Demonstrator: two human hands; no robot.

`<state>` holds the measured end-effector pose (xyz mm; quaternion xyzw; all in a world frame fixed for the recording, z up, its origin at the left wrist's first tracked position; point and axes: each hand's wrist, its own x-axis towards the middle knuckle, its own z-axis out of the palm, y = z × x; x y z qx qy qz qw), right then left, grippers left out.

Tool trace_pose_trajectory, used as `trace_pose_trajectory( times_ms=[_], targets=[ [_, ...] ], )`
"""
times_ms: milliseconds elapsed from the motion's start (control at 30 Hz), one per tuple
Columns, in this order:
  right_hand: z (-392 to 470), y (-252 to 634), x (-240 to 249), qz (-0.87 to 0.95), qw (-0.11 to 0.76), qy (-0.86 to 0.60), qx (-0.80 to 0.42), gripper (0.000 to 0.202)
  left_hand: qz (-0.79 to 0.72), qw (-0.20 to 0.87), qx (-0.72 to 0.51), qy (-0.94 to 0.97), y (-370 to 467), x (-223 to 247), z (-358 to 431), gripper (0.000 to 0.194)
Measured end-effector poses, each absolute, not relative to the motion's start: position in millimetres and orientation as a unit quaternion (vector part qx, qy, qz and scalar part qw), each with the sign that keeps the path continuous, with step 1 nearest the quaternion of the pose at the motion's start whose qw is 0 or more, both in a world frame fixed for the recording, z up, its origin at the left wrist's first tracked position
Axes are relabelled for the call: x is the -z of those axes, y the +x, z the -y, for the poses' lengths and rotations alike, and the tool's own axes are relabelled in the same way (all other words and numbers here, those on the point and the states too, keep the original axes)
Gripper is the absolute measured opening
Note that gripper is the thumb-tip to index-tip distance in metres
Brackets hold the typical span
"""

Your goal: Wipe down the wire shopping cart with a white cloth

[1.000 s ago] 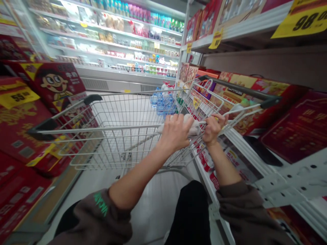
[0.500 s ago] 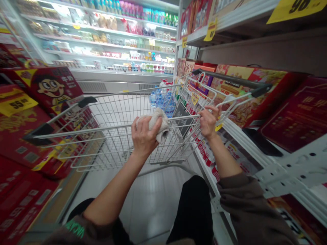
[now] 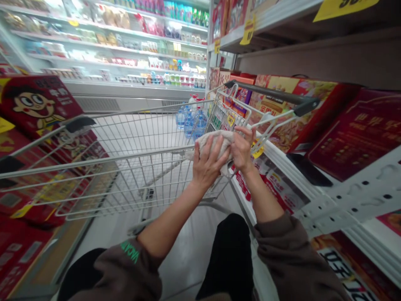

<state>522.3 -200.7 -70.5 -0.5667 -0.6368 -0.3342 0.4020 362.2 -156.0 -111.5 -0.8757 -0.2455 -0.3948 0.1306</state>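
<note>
My left hand (image 3: 206, 167) is wrapped over a pale grey-white cloth (image 3: 227, 137), pressing it onto the top rail of a metal shopping cart (image 3: 147, 153). Right beside it, my right hand (image 3: 242, 151) is closed around the wire frame at the cart's right corner, touching or nearly touching the cloth's edge. What lies under its fingers is partly hidden. The cart stands sideways in front of me, its dark push handle (image 3: 272, 93) to the right. No goods show in its wire basket.
Shelving (image 3: 338, 205) with boxed goods runs close along the right. Red cartons (image 3: 44, 104) are stacked at the left. Blue-tinted water bottles (image 3: 189, 124) stand on the floor beyond the cart, before a lit refrigerated display (image 3: 125, 90). My knees are below the cart.
My left hand and the cloth have slid right along the rail, up against my right hand. The view has shifted, so the cart and shelves appear further left.
</note>
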Motion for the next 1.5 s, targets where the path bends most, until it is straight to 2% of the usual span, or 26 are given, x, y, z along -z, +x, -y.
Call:
trace_pose_trajectory(
  times_ms=[300, 600, 800, 900, 1033, 1167, 1300, 1400, 1500],
  targets=[
    [204.3, 514.5, 68.5, 0.640, 0.369, -0.597, 0.313, 0.081, 0.246, 0.153, 0.366, -0.884, 336.6, 154.7, 153.6, 0.048],
    [204.4, 506.2, 70.5, 0.643, 0.464, -0.527, 0.306, 0.073, 0.190, 0.182, 0.511, -0.819, 333.7, 99.9, 181.1, 0.034],
    [207.3, 502.7, 71.3, 0.629, 0.453, -0.552, 0.307, 0.078, 0.174, 0.278, 0.486, -0.810, 316.3, 138.5, 165.0, 0.031],
    [205.6, 501.5, 72.4, 0.621, 0.448, -0.562, 0.314, 0.079, 0.222, 0.238, 0.503, -0.801, 296.5, 158.1, 170.2, 0.031],
    [204.7, 500.8, 74.6, 0.611, 0.454, -0.560, 0.328, 0.078, 0.234, 0.172, 0.540, -0.790, 287.8, 145.7, 179.8, 0.034],
    [207.2, 499.5, 75.1, 0.606, 0.459, -0.556, 0.335, 0.079, 0.221, 0.205, 0.546, -0.782, 298.3, 126.2, 171.6, 0.039],
    [209.4, 501.1, 74.7, 0.608, 0.435, -0.576, 0.331, 0.080, 0.233, 0.255, 0.525, -0.778, 292.4, 144.8, 160.4, 0.037],
    [211.1, 502.8, 73.8, 0.603, 0.424, -0.584, 0.341, 0.077, 0.258, 0.222, 0.523, -0.781, 272.7, 158.0, 163.0, 0.038],
    [214.1, 492.8, 68.0, 0.584, 0.423, -0.589, 0.365, 0.072, 0.268, 0.157, 0.536, -0.785, 257.1, 147.3, 169.5, 0.039]
  ],
)
